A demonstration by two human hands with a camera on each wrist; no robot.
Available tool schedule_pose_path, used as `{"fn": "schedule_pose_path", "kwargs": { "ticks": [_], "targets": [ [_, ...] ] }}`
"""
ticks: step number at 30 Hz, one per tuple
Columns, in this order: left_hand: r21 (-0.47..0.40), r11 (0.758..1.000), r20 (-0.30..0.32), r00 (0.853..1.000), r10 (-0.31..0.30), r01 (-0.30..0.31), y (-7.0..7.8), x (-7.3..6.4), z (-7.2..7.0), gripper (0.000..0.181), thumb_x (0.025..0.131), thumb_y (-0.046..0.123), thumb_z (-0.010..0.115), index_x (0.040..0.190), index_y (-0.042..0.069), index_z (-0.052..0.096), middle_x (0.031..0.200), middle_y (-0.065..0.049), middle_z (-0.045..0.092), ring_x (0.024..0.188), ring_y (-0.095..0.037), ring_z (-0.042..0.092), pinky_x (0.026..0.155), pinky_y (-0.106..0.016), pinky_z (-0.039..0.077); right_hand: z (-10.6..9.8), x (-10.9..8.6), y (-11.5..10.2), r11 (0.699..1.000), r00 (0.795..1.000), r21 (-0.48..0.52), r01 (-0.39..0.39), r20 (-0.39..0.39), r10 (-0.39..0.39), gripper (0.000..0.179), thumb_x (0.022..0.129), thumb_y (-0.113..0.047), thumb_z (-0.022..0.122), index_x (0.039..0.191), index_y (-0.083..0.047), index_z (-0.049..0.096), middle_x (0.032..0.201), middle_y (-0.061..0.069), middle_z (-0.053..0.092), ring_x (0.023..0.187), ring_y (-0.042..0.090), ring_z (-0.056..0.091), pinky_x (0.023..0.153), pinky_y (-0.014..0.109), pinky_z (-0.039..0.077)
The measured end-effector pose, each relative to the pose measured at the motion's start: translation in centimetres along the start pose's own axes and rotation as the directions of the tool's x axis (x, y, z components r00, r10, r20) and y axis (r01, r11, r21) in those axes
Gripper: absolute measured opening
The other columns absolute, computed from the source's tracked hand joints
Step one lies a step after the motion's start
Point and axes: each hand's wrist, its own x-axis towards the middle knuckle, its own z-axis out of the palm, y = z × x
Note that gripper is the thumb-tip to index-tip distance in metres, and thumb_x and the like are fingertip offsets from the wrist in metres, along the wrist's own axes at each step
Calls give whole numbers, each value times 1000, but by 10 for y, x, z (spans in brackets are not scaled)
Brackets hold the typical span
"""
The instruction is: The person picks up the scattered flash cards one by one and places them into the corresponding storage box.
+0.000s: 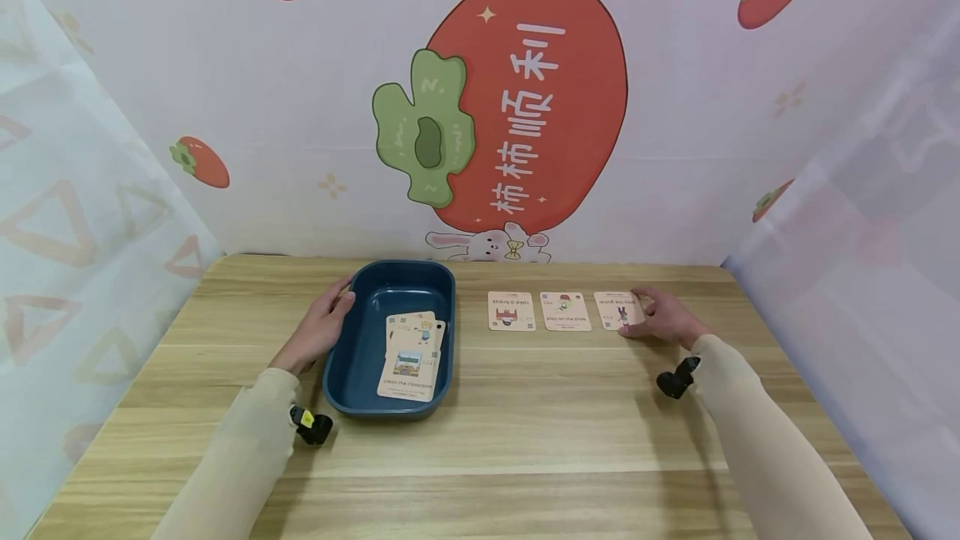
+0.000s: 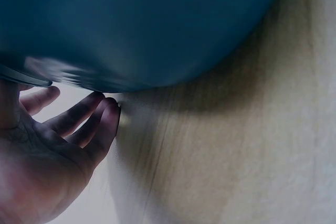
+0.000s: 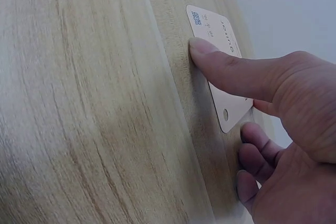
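Observation:
A dark blue tray (image 1: 341, 394) stands on the left of the table with several picture cards (image 1: 408, 357) in it, the top one reading "clean the classroom". At its left side, my left hand (image 1: 318, 327) holds the rim, thumb over the edge and fingers against the outer wall. To the right, three cards lie in a row: "take a break" (image 1: 511, 312), "play on the slide" (image 1: 566, 312) and a guitar card (image 1: 611, 307). My right hand (image 1: 663, 319) grips the guitar card by opposite edges, between thumb (image 3: 210, 56) and index finger.
The wooden table (image 1: 525, 457) ends at a printed backdrop (image 1: 300, 107) close behind the tray and the card row. Cloth walls stand at left and right. A small black wrist camera (image 1: 678, 377) sits on the right cuff, another (image 1: 311, 425) on the left.

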Motion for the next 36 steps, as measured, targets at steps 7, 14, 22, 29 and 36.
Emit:
{"fn": "schedule_pose_path", "kwargs": {
  "ticks": [7, 14, 22, 29, 36],
  "targets": [
    [3, 1000, 0, 1000, 3, -3, 0, 0, 0, 58, 113, 34, 29, 162, 5, 17, 146, -33, 44, 131, -46, 47, 108, -62, 38, 1, -2, -2, 999, 1000, 45, 0, -1, 0, 96, 80, -31, 89, 149, 6, 34, 123, 38, 50, 107, 43, 52, 93, 53, 44],
    [1, 1000, 4, 1000, -4, 4, -1, 0, 0, 59, 113, 34, 29, 162, 4, 16, 147, -33, 43, 133, -47, 44, 109, -63, 36, 2, -5, -5, 997, 999, 64, -36, -23, 37, 93, 80, -29, 89, 147, 5, 34, 120, 34, 51, 102, 40, 52, 89, 49, 44],
    [-17, 1000, 1, 1000, -8, 8, 0, 0, 0, 59, 113, 34, 30, 163, 7, 16, 148, -32, 43, 131, -46, 46, 109, -63, 37, 5, -10, -8, 996, 997, 92, -23, -75, 30, 89, 82, -18, 87, 146, 6, 31, 110, 29, 55, 94, 35, 54, 82, 42, 43],
    [-16, 1000, 2, 1000, -4, 4, 0, 1, 0, 58, 113, 33, 30, 163, 6, 16, 147, -32, 43, 130, -46, 47, 108, -63, 38, 3, -19, -10, 994, 993, 110, -9, -115, 22, 66, 89, -9, 78, 136, 6, 35, 104, 23, 54, 87, 30, 53, 69, 33, 45],
    [-18, 1000, 5, 1000, -3, 4, 1, 1, 0, 58, 113, 33, 29, 163, 6, 15, 147, -33, 43, 131, -47, 46, 107, -63, 38, -1, -27, -10, 991, 991, 129, 29, -131, -11, 50, 92, -5, 73, 126, 9, 39, 104, 22, 52, 91, 31, 52, 71, 34, 46]
  ]
}}
